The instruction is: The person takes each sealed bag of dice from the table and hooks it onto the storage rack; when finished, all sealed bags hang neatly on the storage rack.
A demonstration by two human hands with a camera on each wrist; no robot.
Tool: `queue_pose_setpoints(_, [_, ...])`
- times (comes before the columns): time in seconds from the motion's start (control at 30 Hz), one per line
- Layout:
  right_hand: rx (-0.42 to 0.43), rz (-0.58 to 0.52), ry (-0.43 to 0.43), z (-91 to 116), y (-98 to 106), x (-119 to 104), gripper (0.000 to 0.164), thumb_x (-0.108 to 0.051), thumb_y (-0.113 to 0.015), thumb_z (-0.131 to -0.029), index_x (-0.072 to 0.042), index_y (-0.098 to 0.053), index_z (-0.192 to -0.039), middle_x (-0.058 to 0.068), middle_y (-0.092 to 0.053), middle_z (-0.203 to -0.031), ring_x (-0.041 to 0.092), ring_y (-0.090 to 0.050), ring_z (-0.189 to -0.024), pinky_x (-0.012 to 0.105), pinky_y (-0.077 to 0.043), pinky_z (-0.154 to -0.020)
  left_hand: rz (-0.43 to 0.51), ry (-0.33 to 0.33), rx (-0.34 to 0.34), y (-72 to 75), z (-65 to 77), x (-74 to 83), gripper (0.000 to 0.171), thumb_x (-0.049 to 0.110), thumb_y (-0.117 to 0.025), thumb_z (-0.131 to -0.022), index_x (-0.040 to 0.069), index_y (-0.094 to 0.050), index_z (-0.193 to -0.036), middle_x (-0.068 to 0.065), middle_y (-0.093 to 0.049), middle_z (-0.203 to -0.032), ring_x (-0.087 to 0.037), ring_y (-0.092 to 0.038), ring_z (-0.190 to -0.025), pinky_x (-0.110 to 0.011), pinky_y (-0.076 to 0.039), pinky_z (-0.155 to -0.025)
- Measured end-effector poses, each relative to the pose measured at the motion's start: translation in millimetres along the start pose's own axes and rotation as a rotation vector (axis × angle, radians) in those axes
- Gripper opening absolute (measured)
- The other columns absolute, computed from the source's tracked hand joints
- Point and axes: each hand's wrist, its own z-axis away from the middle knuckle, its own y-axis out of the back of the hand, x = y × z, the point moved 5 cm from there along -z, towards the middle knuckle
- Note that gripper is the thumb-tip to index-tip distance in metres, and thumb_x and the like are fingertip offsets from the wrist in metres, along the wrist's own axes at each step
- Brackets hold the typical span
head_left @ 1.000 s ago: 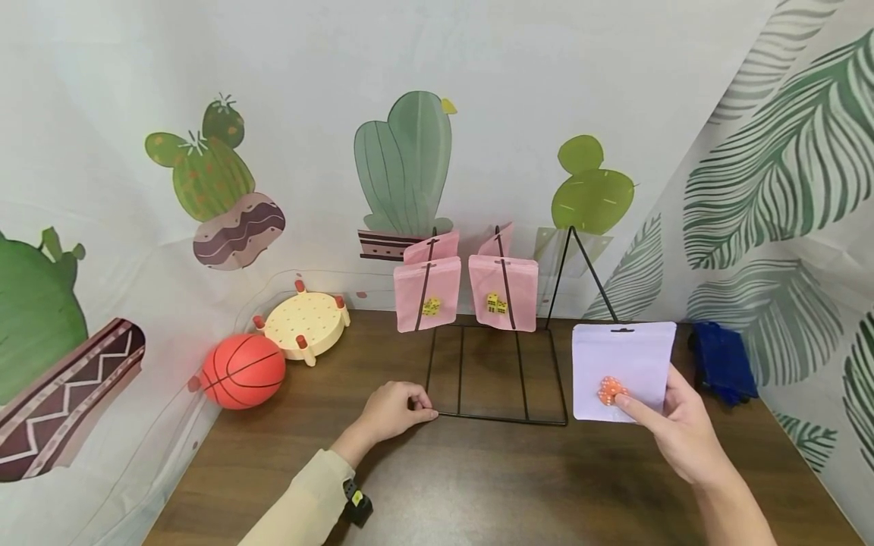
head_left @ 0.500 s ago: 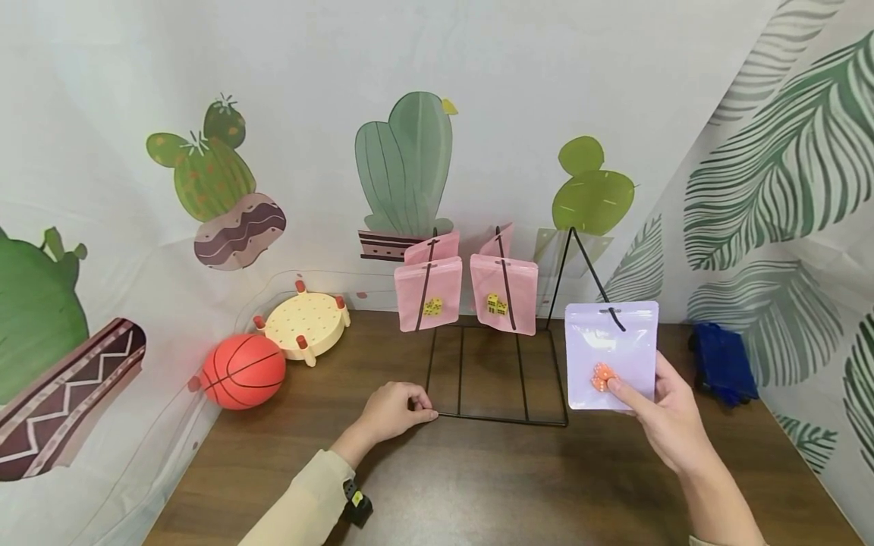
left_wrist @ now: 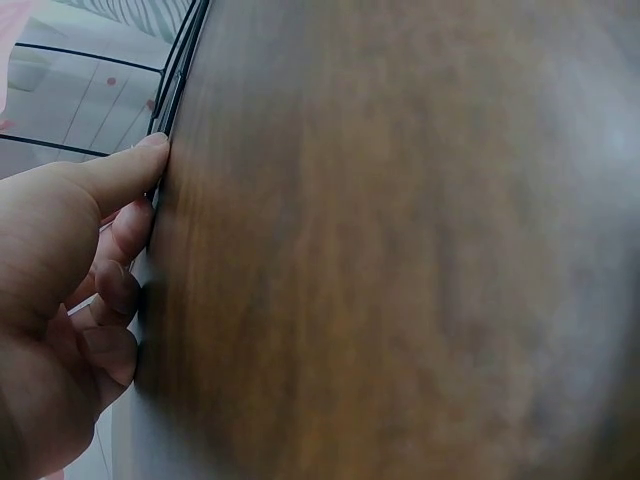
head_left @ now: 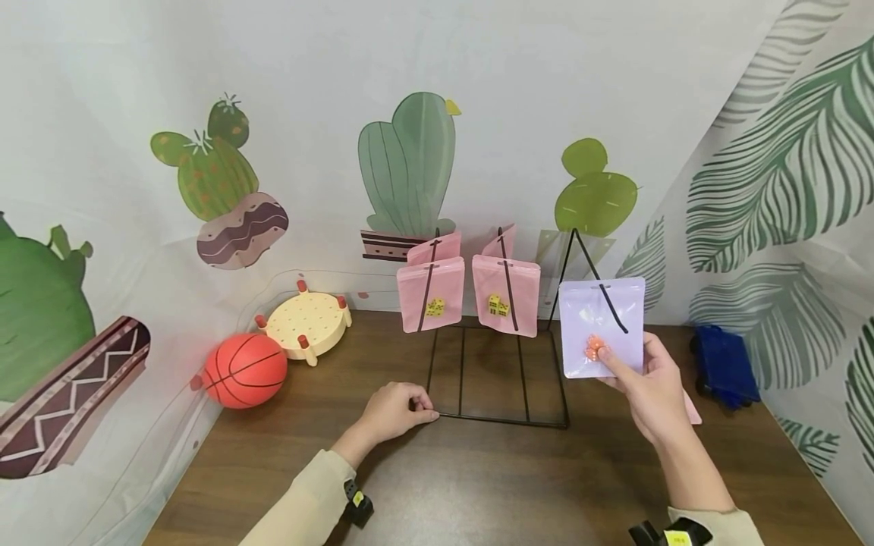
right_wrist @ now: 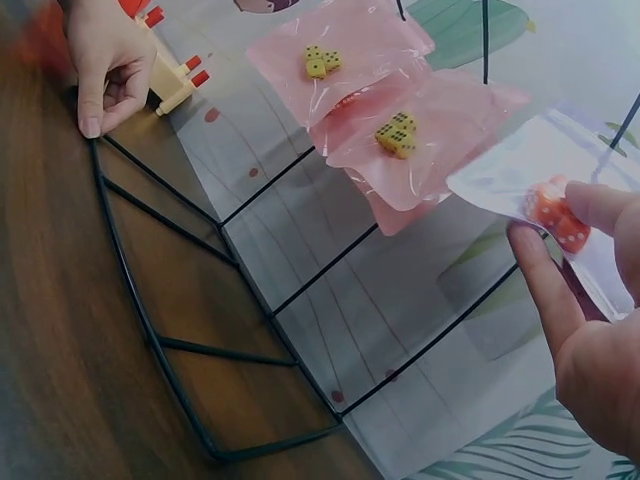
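Observation:
A black wire rack (head_left: 501,420) stands on the table. My left hand (head_left: 394,411) pinches its front left base corner, thumb on the wire. At the rack's right arm, my right hand (head_left: 642,388) holds a lilac zip pouch (head_left: 580,307) upright, thumb in front and fingers behind. Orange dice (head_left: 592,347) show through the pouch under the thumb. The arm's tip (head_left: 620,320) passes through the hang slot and juts out before the pouch's face. Pink pouches with yellow dice (head_left: 435,307) hang on the left and middle arms, one behind another.
A red toy basketball (head_left: 246,371) and a round cream piece with red-tipped legs (head_left: 307,326) lie at the left. Farther right is a dark blue object (head_left: 725,368). A pink edge (head_left: 693,409) shows beside my right wrist. A patterned cloth backdrop rises behind the table.
My right hand has moved the lilac pouch up, left and back along the right arm. Its tip, first hidden behind the pouch, now sticks out through the slot. My left hand has stayed put.

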Motion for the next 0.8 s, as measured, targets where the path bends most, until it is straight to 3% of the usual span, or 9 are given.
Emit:
queue_pose_setpoints(0.17, [0.1,-0.02,-0.004,-14.2,-1.7,3.0,0.035,0.006,-0.075,-0.091,-0.004,-0.054,-0.118,0.008,-0.063,-0.105,0.014,-0.071,-0.086,0.032,-0.06,-0.069,0.006,0.001,-0.002,-0.1,-0.5,0.4,0.016,0.04,-0.084,-0.088,0.035,-0.071,-0.08,0.024,-0.059,-0.072,0.0,-0.055,-0.066,-0.027,-0.045,-0.061])
queue_pose_setpoints(0.53, [0.22,-0.076,-0.032,-50.8,-17.3,14.6,0.037,0.005,-0.078,-0.089,-0.003,-0.05,-0.112,0.01,-0.058,-0.108,0.013,-0.07,-0.081,0.03,-0.06,-0.065,0.004,-0.003,0.004,0.5,0.7,-0.1,0.016,0.039,-0.084,-0.088,0.035,-0.071,-0.08,0.024,-0.059,-0.072,0.001,-0.055,-0.066,-0.027,-0.045,-0.061])
queue_pose_setpoints(0.8, [0.243,-0.086,0.004,-68.6,-21.1,23.7,0.034,0.005,-0.078,-0.089,0.0,-0.053,-0.111,0.012,-0.057,-0.108,0.013,-0.07,-0.082,0.028,-0.06,-0.067,0.008,-0.009,0.0,0.1,-0.1,-0.6,0.015,0.04,-0.084,-0.089,0.035,-0.072,-0.08,0.026,-0.059,-0.072,0.001,-0.054,-0.066,-0.027,-0.045,-0.061])
